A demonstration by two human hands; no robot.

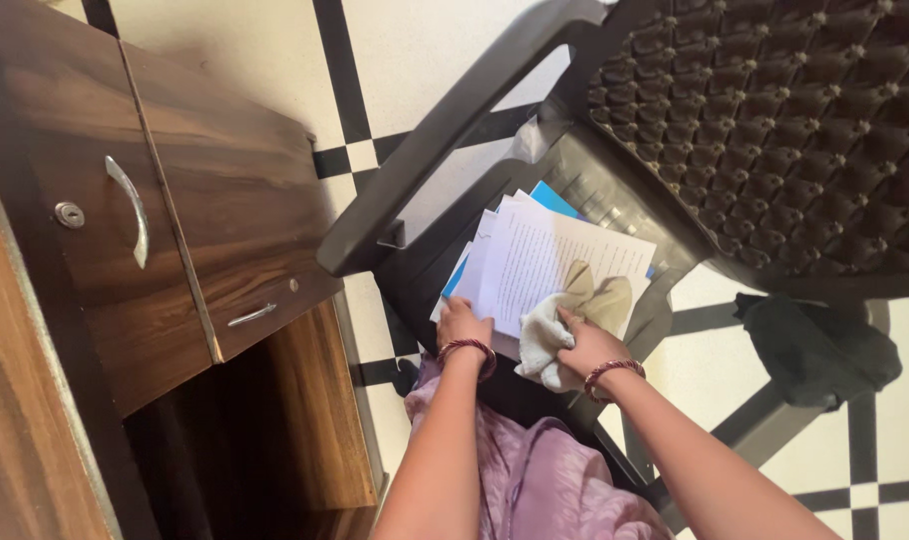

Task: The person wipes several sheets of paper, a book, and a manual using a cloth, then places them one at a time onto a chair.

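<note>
The stack of white printed papers point(550, 262) on the dark plastic chair point(615, 180) is pinned flat by the left hand point(463, 322), its fingers spread. A crumpled white cloth point(547, 340) is gripped in the right hand point(587, 348).

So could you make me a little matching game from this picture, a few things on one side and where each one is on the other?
Things:
1. stack of papers
2. pale cloth
3. dark cloth
4. metal handle

Places:
A. on the tiled floor to the right of the chair
B. on the wooden cabinet door
C. on the seat of the dark plastic chair
D. gripped in the right hand

Pairs: 1-C, 2-D, 3-A, 4-B. The left hand rests on the near edge of the papers.
</note>
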